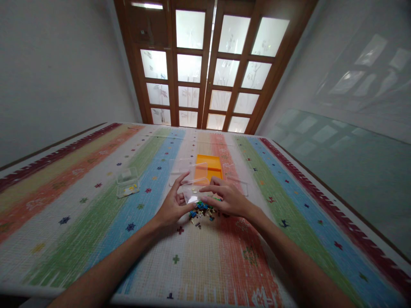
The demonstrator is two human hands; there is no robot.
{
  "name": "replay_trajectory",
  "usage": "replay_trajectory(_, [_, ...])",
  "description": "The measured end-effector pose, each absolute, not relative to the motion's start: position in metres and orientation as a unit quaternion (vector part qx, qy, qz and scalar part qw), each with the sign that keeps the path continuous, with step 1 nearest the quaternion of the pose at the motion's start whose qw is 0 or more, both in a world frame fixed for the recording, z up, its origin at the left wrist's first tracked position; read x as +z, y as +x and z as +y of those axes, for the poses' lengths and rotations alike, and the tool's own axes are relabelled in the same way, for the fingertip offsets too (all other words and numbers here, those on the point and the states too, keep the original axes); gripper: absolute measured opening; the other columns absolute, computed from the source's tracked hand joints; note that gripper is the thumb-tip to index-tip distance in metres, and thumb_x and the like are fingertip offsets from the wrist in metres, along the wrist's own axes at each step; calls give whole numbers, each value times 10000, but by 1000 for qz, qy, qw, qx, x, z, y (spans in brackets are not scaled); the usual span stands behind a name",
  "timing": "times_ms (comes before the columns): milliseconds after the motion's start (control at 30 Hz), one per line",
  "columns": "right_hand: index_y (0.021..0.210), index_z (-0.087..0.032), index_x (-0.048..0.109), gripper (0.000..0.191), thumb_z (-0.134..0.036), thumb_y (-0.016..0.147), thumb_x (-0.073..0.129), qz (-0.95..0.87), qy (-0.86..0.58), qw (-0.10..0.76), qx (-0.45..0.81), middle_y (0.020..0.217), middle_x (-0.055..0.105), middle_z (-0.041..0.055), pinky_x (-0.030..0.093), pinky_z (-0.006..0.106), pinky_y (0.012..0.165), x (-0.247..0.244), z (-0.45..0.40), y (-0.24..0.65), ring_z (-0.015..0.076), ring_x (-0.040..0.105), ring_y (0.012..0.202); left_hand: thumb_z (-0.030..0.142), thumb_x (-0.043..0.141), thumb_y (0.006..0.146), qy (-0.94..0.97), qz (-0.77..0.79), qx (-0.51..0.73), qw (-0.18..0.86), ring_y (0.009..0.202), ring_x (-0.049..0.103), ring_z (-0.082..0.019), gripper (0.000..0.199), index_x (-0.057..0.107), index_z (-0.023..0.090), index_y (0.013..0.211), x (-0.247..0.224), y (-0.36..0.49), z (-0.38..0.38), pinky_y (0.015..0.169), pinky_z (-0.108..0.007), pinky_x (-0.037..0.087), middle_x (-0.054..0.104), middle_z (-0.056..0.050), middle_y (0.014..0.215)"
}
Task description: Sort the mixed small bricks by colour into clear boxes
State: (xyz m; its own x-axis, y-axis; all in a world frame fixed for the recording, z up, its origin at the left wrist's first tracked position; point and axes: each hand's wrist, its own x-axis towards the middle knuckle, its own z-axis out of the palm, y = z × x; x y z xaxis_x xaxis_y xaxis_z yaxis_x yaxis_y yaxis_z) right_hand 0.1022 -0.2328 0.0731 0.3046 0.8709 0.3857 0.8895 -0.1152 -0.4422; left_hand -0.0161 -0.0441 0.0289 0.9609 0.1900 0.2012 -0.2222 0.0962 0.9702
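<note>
My left hand grips the left side of a clear plastic box, thumb in front and fingers behind. Over the right part of that box is my right hand, its thumb and index finger reaching towards the inside; whether it pinches a small piece is too small to tell. A few pale bits show in the box. Just below the hands, a pile of small blue, green, cream and dark pieces lies on the striped cloth. Behind the hands is an orange tray with two compartments.
An open clear box with yellow and white pieces sits at the left. Other clear plastic containers or lids lie beside the orange tray, one to its right. The striped tablecloth reaches towards wooden doors with glass panes.
</note>
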Motion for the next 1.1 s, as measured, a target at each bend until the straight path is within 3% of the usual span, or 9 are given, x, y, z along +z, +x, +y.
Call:
replay_trajectory(200, [1210, -199, 709, 503, -583, 891, 645, -612, -757, 214, -79, 974, 564, 78, 439, 288, 667, 66, -227, 94, 172, 549, 762, 201, 859, 664, 655, -13, 133, 744, 772, 663, -69, 975, 350, 400, 1472, 28, -16, -41, 776, -270, 590, 455, -80, 1369])
replay_trajectory(533, [1143, -211, 728, 528, -658, 913, 568, -602, -779, 156, -83, 975, 564, 78, 407, 272, 645, 74, -219, 86, 155, 544, 716, 279, 886, 650, 673, -33, 102, 732, 852, 688, -123, 993, 351, 356, 1483, 31, -19, -42, 784, -281, 586, 427, -123, 1409])
replay_trajectory(833, [1130, -175, 718, 562, -668, 881, 614, -585, -793, 158, -55, 966, 577, 77, 419, 290, 661, 71, -220, 89, 178, 574, 745, 284, 884, 666, 672, -50, 93, 733, 747, 690, -101, 1019, 321, 369, 1512, 28, -19, -42, 749, -277, 582, 523, -126, 1384])
replay_trajectory(1100, [1124, -177, 706, 536, -650, 889, 615, -593, -780, 190, -68, 960, 600, 73, 394, 271, 652, 69, -223, 93, 169, 584, 749, 289, 854, 705, 671, -45, 88, 735, 896, 719, -164, 965, 317, 347, 1505, 33, -20, -44, 829, -319, 585, 447, -141, 1418])
